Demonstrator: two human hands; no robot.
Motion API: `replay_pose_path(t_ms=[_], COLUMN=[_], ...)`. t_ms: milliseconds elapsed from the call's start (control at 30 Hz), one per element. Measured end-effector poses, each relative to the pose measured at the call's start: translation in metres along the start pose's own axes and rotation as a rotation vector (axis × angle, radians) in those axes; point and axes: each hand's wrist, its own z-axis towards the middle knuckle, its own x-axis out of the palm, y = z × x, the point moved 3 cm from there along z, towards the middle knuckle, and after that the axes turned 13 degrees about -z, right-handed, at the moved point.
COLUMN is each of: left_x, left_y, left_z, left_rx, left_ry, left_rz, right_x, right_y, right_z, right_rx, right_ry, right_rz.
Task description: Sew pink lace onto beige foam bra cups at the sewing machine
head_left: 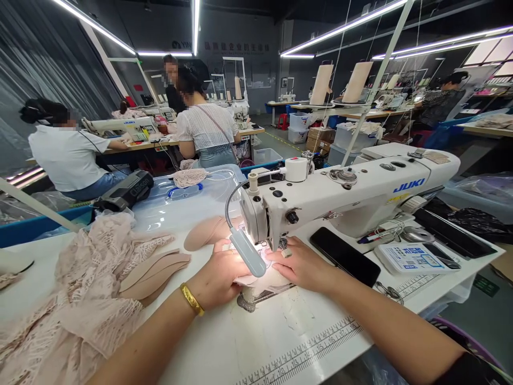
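A dark grey wall [240, 27] closes off the far end, reddish characters [231, 46] running across it – down the left side hangs a grey pleated curtain [36, 69]. Long light tubes [344, 28] glow under a dark ceiling [248, 4], and bright windows [497, 52] show at the upper right. On the grey floor [267, 152] a yellow line [281, 141] runs near a wood-topped work table [256, 130] – beyond it stands a red stool [282, 121]
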Motion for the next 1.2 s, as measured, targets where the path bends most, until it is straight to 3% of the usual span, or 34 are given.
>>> replay_pose_path(t_ms=[233,433,1200], left_x=[0.0005,0.0004,0.0046], left_y=[0.0026,-0.0016,-0.0028], left_z=[0.0,0.0003,-0.0025], left_rx=[-0.017,-0.026,-0.046], left_ry=[0.005,0.002,-0.04], left_rz=[0.016,0.02,0.026], right_x=[-0.0081,-0.0082,-0.0079], right_y=[-0.0031,-0.0036,-0.0029], right_z=[-0.002,-0.0006,-0.004], right_rx=[0.163,0.204,0.163], right_ry=[-0.089,-0.069,-0.064], right_rz=[0.104,0.137,0.112])
